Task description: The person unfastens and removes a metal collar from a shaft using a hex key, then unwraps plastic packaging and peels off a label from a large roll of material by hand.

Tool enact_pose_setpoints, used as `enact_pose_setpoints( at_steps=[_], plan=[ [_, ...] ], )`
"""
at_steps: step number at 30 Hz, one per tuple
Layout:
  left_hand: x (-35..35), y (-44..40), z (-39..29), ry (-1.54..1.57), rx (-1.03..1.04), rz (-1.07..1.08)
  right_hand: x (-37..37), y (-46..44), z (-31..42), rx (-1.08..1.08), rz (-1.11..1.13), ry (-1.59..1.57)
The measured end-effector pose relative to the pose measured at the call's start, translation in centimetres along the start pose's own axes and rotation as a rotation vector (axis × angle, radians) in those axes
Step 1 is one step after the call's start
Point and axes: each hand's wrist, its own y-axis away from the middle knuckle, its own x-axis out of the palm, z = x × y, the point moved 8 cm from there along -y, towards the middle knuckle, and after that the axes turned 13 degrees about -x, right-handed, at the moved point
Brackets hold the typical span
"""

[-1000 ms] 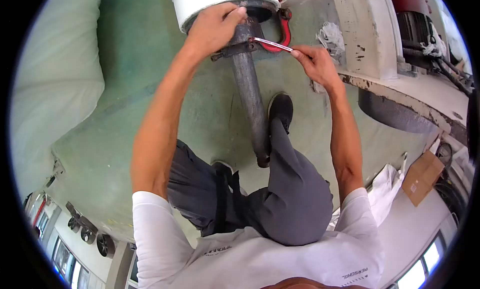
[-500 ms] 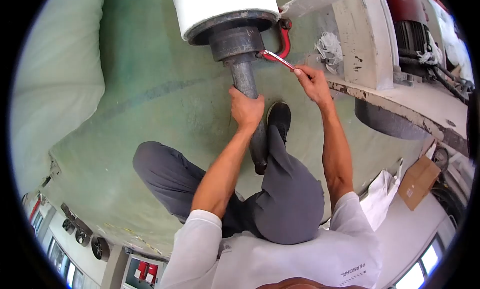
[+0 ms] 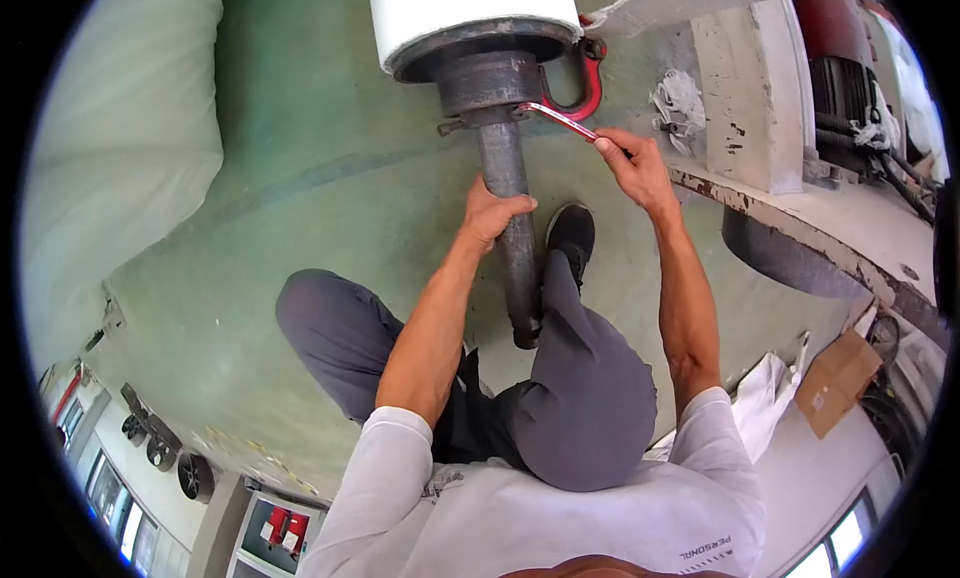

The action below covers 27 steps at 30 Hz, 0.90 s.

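A steel shaft (image 3: pixel 507 166) sticks out toward me from a dark metal collar (image 3: pixel 490 86) and a wide dark flange, at the end of a white roll (image 3: pixel 470 6). My left hand (image 3: pixel 490 216) is wrapped round the shaft from its left side, with the thumb across the top. In my right hand (image 3: pixel 640 170) is a slim wrench (image 3: pixel 562 120), red and silver. Its far end meets the lower right edge of the collar; how it seats there is too small to tell. A bolt (image 3: pixel 447 129) juts from the collar's left side.
A red hook-shaped clamp (image 3: pixel 592 83) is right of the collar. A chipped white machine frame (image 3: pixel 740 108) and its ledge stand at the right. A large pale wrapped bulk (image 3: pixel 120 168) fills the left. A cardboard box (image 3: pixel 838 380) lies lower right. My shoe (image 3: pixel 571 236) is beside the shaft.
The whole view has shifted slightly, so the roll and shaft appear further right. My left hand has moved round toward the shaft's left side. The bolt on the collar's left shows more.
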Motion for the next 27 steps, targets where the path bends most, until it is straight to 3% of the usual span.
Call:
enact_pose_setpoints(
  at_steps=[13, 19, 27],
  plan=[
    [0.1, -0.7, 0.6, 0.049, 0.033, 0.077, -1.9, -2.2, 1.3, -0.173, 0.127, 0.167],
    [0.1, -1.2, 1.3, 0.089, -0.013, 0.165, -2.5, -4.8, 6.1, -0.421, 0.211, 0.348],
    [0.3, -0.3, 0.4, 0.148, -0.055, 0.198, -2.4, -10.2, 6.0, -0.237, 0.424, 0.427]
  ],
)
